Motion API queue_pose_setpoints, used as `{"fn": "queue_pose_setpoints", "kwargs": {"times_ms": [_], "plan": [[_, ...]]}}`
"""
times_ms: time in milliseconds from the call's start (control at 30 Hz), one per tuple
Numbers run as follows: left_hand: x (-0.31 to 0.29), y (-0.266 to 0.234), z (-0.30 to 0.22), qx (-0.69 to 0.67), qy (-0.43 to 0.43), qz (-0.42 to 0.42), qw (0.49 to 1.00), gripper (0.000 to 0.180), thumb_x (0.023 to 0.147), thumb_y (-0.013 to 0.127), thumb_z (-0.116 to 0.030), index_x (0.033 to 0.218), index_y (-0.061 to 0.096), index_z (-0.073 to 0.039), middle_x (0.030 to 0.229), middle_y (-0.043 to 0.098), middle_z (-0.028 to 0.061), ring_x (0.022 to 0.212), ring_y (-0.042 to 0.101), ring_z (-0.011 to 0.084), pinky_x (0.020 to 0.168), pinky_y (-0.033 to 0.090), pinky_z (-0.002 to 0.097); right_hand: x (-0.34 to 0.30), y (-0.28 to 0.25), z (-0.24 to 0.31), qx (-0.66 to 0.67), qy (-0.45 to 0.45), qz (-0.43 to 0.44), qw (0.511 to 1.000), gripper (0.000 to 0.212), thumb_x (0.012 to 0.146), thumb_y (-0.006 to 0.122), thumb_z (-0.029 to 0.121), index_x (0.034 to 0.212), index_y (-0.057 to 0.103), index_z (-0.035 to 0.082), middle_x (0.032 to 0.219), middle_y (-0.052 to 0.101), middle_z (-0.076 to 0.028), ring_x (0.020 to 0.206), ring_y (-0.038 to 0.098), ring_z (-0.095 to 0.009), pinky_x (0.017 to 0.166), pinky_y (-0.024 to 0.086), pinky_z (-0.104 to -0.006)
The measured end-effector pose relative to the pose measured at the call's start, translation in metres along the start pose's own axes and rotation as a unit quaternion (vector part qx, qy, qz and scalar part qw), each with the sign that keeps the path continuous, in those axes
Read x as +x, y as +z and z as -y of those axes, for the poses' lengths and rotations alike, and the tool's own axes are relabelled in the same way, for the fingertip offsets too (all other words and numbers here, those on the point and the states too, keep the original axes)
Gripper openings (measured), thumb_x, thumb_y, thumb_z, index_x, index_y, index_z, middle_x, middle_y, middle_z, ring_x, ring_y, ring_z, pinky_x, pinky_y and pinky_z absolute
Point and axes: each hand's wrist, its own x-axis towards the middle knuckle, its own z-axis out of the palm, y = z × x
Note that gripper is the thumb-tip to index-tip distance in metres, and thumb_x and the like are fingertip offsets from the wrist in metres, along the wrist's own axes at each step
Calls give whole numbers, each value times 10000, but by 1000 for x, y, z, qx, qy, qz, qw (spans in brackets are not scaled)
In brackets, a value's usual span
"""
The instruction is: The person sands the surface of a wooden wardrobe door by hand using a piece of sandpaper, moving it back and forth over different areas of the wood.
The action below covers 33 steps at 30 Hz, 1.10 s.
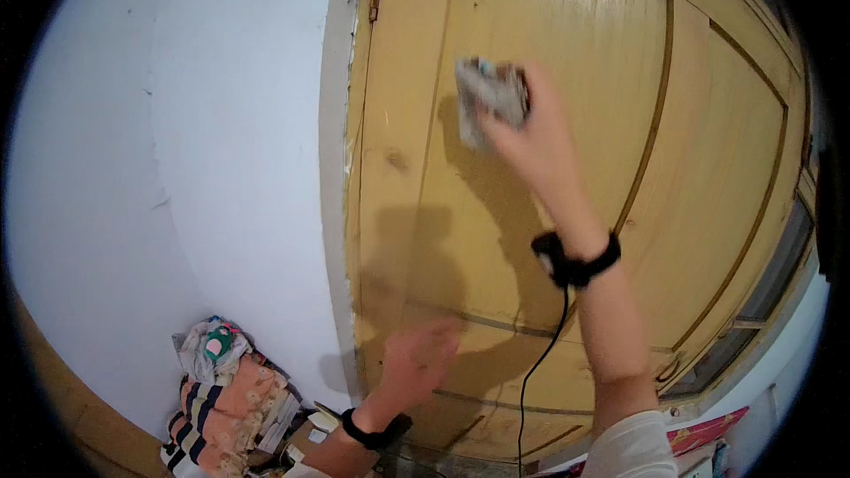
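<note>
My right hand [531, 128] is raised before the upper part of a yellow-brown wooden door [549, 195]. Its fingers are closed around a crumpled grey cloth [492, 93], blurred by motion. The cloth is at or very near the door's panel; whether it presses on the wood I cannot tell. Lower down, my left hand [423, 354] hovers in front of the door's bottom part, near its hinge side. That hand is smeared by motion and its fingers do not show clearly. Nothing is visible in it.
A white wall [239, 142] runs along the left. At its foot lies a pile of folded and striped fabrics [226, 407] with papers beside it. From the black band [575, 261] on my right wrist hangs a thin cable [524, 389]. A red flat item [708, 429] sits at lower right.
</note>
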Motion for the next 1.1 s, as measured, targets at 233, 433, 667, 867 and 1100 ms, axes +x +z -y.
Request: {"fn": "queue_pose_setpoints", "kwargs": {"times_ms": [233,433,667,867,1100], "plan": [[65,44,-57,-230,47,-144,961,636,1046,736,-184,1591,464,0,1578,547,134,1415,538,245,1179,439,412,-136,-20,33,-92,-38,32,995,516,683,827,10,1175,687,71,1129,689,-150,967,685,-394,824,573,-475],[84,72,-61,-272,-38,-151,950,604,1132,601,-311,1598,415,26,1569,508,116,1422,499,230,1200,403,389,-161,-36,42,-60,-4,50,997,544,769,803,0,1292,659,47,1340,646,-164,1180,634,-406,954,557,-465],[183,51,-111,-343,22,-282,896,406,1095,680,-344,1341,591,-33,1191,660,43,1075,617,141,901,533,344,-139,-22,11,102,-57,25,993,743,877,725,-60,1575,481,12,1516,586,-216,1368,572,-430,1175,455,-481],[267,16,-118,-202,118,-304,923,475,1075,718,-310,1409,577,-2,1345,671,88,1218,625,191,1081,496,363,-172,-44,12,145,65,-42,986,510,955,694,-1,1450,572,-14,1401,643,-244,1309,604,-436,1125,474,-488],[342,-67,-148,118,235,-382,886,611,1005,799,-380,1395,607,52,1338,718,160,1199,682,257,1045,529,415,-244,-54,-4,154,106,10,982,369,957,679,-12,1322,625,-5,1314,671,-250,1219,636,-450,1055,512,-486]]}}
